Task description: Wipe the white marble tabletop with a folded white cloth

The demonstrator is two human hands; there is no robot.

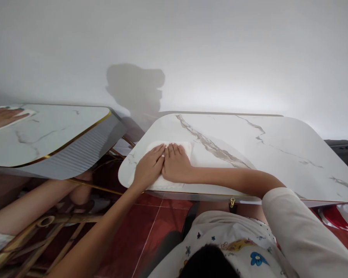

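Observation:
A white cloth (169,185) lies flat near the left end of a white marble-patterned table (278,154). Pressed flat on it is my left hand (149,165), its fingers stretched out and pointing away from me. Right beside it, touching it, my right hand (176,163) rests flat on the same cloth with the fingers extended. Neither hand grips the cloth; its part under the palms is hidden.
At the left, another person's hand (5,117) rests on a pale cloth on a second marble-patterned table (55,131) with a gold edge. A bamboo frame (37,247) stands at lower left. A grey wall (220,50) rises behind both tables.

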